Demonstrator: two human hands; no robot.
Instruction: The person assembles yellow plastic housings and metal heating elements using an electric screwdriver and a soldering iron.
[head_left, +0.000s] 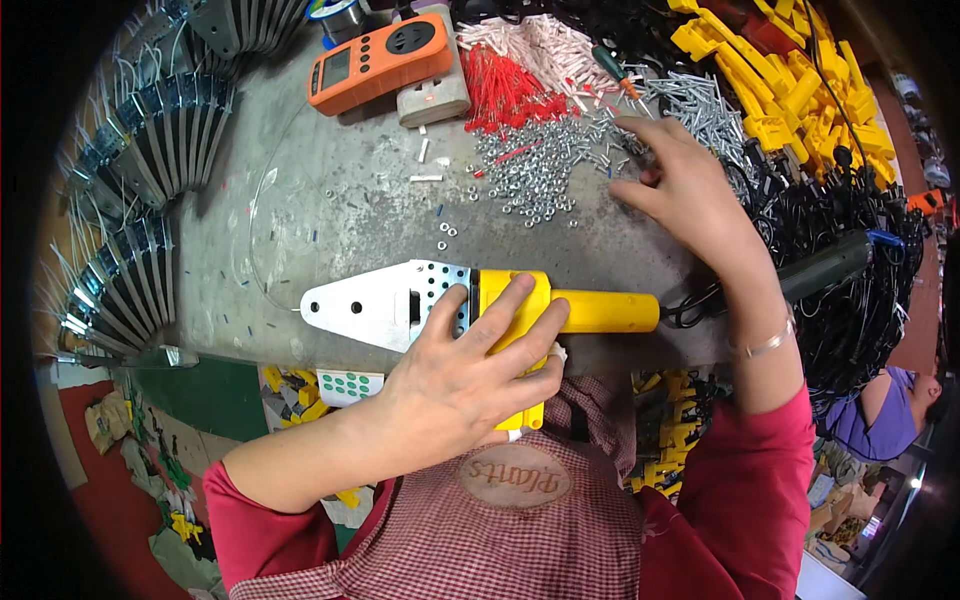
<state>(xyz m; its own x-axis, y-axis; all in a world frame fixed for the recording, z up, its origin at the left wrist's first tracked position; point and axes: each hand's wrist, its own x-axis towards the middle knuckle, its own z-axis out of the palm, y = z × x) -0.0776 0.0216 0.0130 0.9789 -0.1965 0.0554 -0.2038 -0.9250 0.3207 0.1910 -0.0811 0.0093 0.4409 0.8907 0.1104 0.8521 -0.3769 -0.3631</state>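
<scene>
A pipe welding iron (pixel 360 302) lies at the near edge of the bench, with a flat pale heating plate on the left, a perforated metal guard and a yellow handle (pixel 610 311) on the right. Across its yellow housing my left hand (pixel 470 375) is wrapped, fingers over the top and pressing it. My right hand (pixel 680 185) hovers at the right side of the small-parts heap, thumb and forefinger apart, other fingers curled. Nothing shows between its fingertips. Loose nuts (pixel 535 175) and a pile of screws (pixel 700 105) lie beside it.
An orange meter (pixel 380 65) with a socket stands at the back. Red-leaded parts (pixel 505 90), white sleeves (pixel 535 45) and a screwdriver (pixel 615 70) lie beyond the nuts. Yellow housings (pixel 800 90) and black cables (pixel 850 320) crowd the right; metal plates (pixel 130 270) stand left.
</scene>
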